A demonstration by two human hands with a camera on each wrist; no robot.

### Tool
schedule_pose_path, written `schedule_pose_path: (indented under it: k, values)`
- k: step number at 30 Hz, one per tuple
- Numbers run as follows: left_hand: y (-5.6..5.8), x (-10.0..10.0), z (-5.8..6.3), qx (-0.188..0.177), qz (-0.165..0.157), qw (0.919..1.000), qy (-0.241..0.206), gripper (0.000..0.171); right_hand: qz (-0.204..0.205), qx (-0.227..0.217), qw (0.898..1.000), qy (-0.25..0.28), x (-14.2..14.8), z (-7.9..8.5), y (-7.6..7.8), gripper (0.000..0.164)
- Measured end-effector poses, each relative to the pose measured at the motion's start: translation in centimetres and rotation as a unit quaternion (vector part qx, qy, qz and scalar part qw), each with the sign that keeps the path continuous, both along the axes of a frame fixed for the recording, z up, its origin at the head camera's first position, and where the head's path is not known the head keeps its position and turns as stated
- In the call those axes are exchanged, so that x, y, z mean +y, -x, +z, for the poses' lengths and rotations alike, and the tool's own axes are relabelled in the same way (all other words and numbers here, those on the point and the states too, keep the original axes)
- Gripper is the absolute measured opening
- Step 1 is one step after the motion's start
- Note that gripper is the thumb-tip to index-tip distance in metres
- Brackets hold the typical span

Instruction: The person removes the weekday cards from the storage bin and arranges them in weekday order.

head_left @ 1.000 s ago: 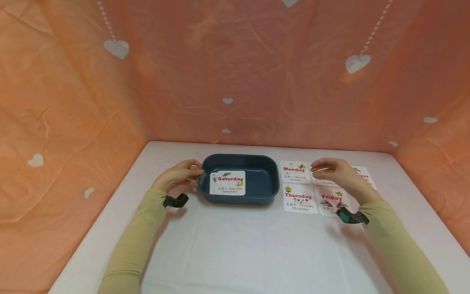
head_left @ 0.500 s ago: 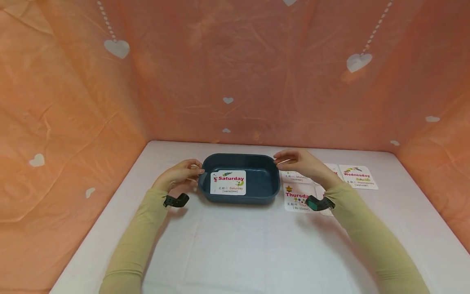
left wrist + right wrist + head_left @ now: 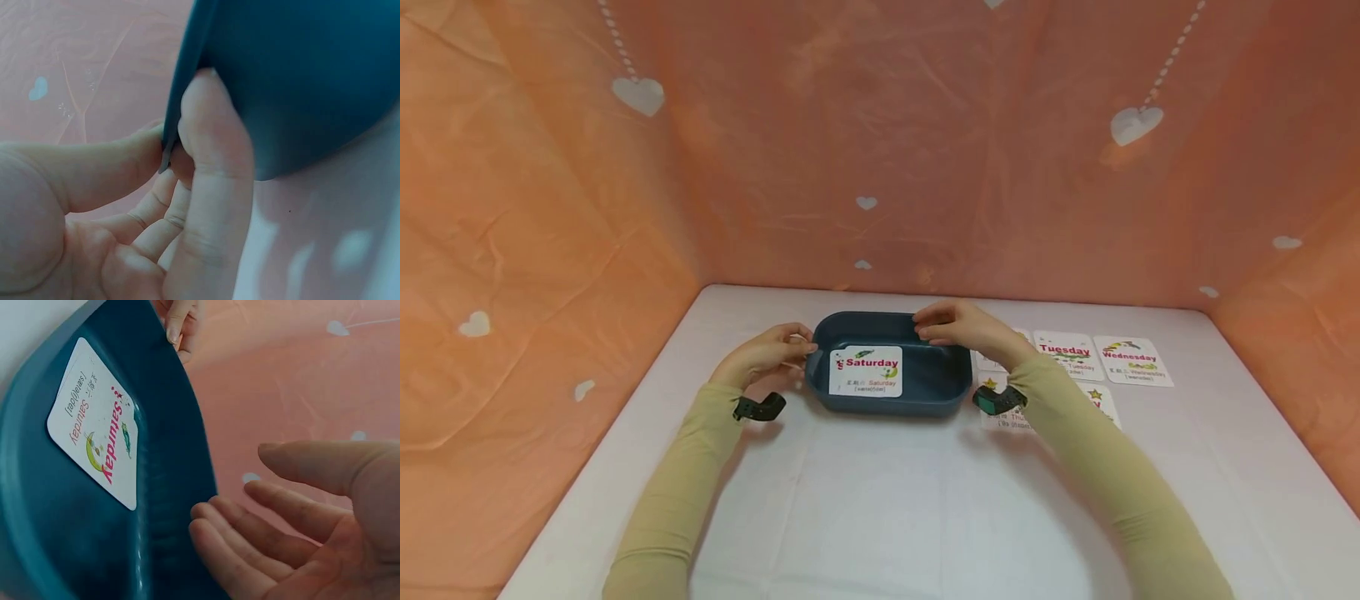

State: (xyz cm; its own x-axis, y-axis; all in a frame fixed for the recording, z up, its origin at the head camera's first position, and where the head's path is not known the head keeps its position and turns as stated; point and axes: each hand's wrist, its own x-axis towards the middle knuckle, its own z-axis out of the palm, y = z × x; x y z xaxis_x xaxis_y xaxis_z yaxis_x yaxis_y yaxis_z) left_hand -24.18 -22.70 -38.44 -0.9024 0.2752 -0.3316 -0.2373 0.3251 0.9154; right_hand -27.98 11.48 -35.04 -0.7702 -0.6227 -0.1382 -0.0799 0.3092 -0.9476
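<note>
A dark blue oblong tray (image 3: 936, 371) sits on the white table. Inside it lies a "Saturday" card (image 3: 866, 372), face up against the left part. My left hand (image 3: 763, 353) pinches the tray's left rim between thumb and finger; the left wrist view shows the thumb (image 3: 119, 164) outside the wall. Over the tray's back right part hovers my right hand (image 3: 966, 325), its fingers loosely extended and nothing between them. In the right wrist view the fingers (image 3: 250, 550) are close to the tray's wall; whether they touch it I cannot tell.
Right of the tray are a "Tuesday" card (image 3: 1067, 357) and a "Wednesday" card (image 3: 1131, 362). My right forearm partly covers a "Thursday" card (image 3: 997, 421) and other cards near it. An orange cloth (image 3: 925, 167) with white hearts encloses the table.
My right hand has moved left, from above the cards to over the tray. The left hand stays at the rim, and the Saturday card has kept its place.
</note>
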Motion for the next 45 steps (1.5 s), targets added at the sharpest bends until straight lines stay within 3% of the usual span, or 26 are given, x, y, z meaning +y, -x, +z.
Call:
schedule_pose_path:
  k: [15, 22, 34, 45]
  values:
    - [-0.1, -0.1, -0.1, 0.007, -0.008, 0.9998, -0.017, 0.017, -0.031, -0.067, 0.994, -0.082, -3.4, -0.9, 1.4, 0.045]
    - [-0.6, -0.2, 0.0, -0.005, 0.011, 0.9999, -0.012, 0.025, -0.041, -0.099, 0.987, -0.116, -4.3, -1.1, 1.5, 0.047]
    - [-0.1, -0.2, 0.0, -0.004, 0.003, 0.9999, -0.011, 0.021, -0.066, -0.133, 0.982, -0.117, -5.3, -1.7, 1.6, 0.046]
    - [-0.1, -0.1, 0.0, -0.008, 0.008, 0.9999, -0.009, 0.022, -0.04, -0.139, 0.982, -0.122, -6.2, -2.3, 1.9, 0.04]
